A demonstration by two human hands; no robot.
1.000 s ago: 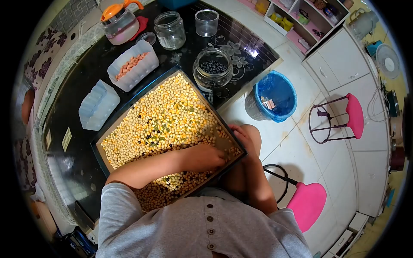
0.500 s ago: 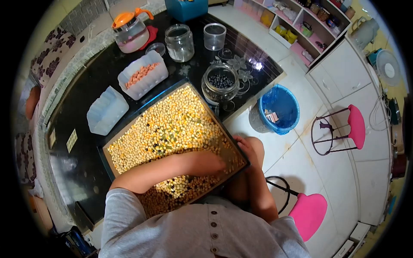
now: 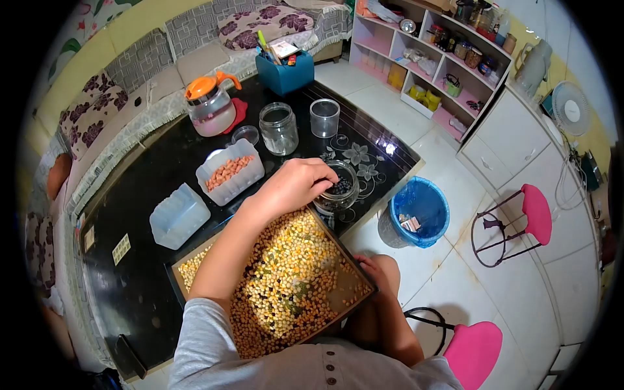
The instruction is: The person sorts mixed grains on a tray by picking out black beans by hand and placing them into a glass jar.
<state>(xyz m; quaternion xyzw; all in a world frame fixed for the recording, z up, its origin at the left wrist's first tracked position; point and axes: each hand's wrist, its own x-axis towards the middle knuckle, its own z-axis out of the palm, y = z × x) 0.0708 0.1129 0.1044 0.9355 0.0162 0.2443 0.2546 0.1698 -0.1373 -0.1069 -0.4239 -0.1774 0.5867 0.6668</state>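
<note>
"What's the room like?"
"Pale floor (image 3: 416,153), black table (image 3: 143,315)."
"And the bean jar (image 3: 344,200)?"
"On the table beyond the tray (image 3: 344,298), mouth and long axis upward. Left hand (image 3: 292,185) narrowed at its mouth, contents unclear; right hand (image 3: 374,270) by the tray, spread unclear."

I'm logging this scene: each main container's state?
Round glass jar: open, holding black beans
Tall glass jar: open
Orange-lidded glass pitcher: closed, part full
Ribbed white plastic box: open, holding reddish nuts
Bluish plastic box: open, empty
Blue-lined bin: open, litter inside
Dark-rimmed brown tray: holding mixed grains
</note>
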